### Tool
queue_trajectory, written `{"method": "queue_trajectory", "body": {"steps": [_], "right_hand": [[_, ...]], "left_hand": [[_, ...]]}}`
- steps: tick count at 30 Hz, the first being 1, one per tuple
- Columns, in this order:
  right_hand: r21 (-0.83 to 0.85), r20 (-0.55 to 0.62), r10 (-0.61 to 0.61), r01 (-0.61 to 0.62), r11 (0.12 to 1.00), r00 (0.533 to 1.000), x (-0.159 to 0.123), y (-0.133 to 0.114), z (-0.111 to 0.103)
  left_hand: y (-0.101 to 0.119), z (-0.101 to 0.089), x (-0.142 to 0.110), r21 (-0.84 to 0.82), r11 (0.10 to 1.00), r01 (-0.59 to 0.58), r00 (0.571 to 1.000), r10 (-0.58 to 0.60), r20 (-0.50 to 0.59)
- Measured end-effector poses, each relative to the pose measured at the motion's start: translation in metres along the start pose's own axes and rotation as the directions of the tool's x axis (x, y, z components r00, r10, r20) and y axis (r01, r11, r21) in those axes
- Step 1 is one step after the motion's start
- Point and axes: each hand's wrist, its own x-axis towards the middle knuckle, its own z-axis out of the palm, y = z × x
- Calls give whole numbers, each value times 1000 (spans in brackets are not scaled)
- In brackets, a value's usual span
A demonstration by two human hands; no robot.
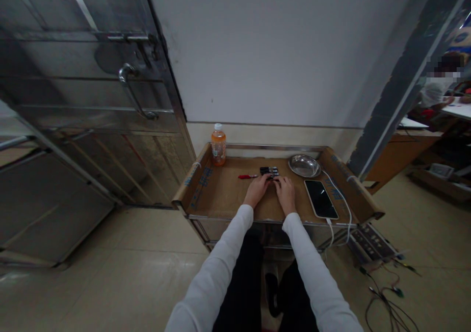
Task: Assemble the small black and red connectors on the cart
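On the cardboard-lined cart top (224, 194), my left hand (258, 189) and my right hand (285, 191) are close together with their fingertips bent inward. Between them is a small dark item that looks like a black marker, mostly covered by the fingers; both hands appear closed on it. Just beyond the fingertips, several black markers (268, 169) lie side by side. A red marker (246, 177) rests left of them, partly hidden behind my left hand.
An orange drink bottle (218, 148) stands at the cart's back left. To the right are a round metal dish (304, 166) and a phone (321, 199) with a white cable (342, 197). Raised cardboard sides edge the cart. Black cables (386, 297) lie on the floor.
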Motion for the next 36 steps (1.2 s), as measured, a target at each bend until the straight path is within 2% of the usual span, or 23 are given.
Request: {"method": "queue_trajectory", "body": {"steps": [4,8,11,17,21,24,27,31,33,36], "right_hand": [[-74,-69,97,-102,992,993,-1,1,-2],[-107,-129,207,-221,969,970,-3,1,-2],[-134,-112,238,-252,958,965,-3,0,-3],[-107,-22,105,-107,988,994,-1,-3,-4],[116,-2,-27,27,993,1000,1,-5,-4],[256,5,-135,129,958,991,1,-9,-6],[253,4,-153,147,956,988,1,-10,-6],[98,21,-43,40,994,999,1,-6,1],[0,44,28,-28,1000,999,2,-4,5],[-113,76,94,-85,990,993,3,-5,7]], "left_hand": [[-1,0,1,98,992,-74,996,69,52],[-4,1,0,209,976,-55,998,45,53],[-5,2,-1,216,976,-30,999,21,44],[-4,2,-2,149,989,-13,1000,14,-9],[0,-4,-5,119,993,4,999,2,-47],[6,-11,-9,156,984,90,990,-71,-122],[11,-15,-14,254,933,254,954,-198,-225],[12,-16,-18,346,821,455,878,-347,-331],[10,-16,-16,352,789,504,852,-388,-351],[7,-15,-10,362,768,529,839,-410,-357]]}}
